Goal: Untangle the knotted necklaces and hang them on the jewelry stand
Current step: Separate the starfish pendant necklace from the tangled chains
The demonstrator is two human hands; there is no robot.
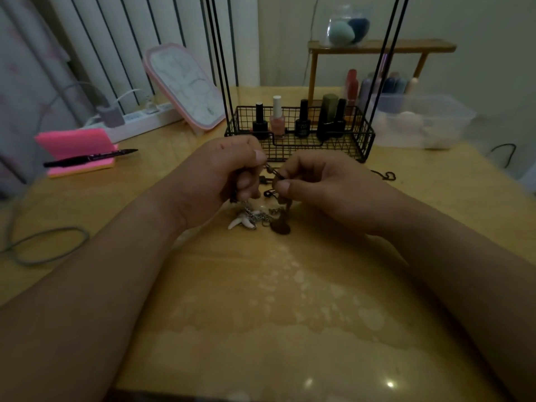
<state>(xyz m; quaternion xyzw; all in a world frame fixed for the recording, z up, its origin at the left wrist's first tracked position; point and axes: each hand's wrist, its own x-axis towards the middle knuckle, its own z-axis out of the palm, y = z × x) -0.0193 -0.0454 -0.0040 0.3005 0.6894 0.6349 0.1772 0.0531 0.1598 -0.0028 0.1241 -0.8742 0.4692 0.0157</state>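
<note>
the knotted necklaces [262, 217] hang between the hands, their loose end heaped on the counter [261, 285] just below, the left hand [229, 169] curled round one stretch and the right hand [316, 184] pinching another, a black wire basket [359, 140] of polish bottles [277, 120] just beyond.

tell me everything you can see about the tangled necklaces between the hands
The tangled bunch of necklaces mixes silvery metal chain, dark cord, white tooth-shaped pendants and a flat brown pendant. It is knotted. Its upper strands are lifted: the left hand grips them in curled fingers, and the right hand pinches a dark strand stretched between the two. The lower part, with the pendants, rests on the glossy yellow wooden table.
</note>
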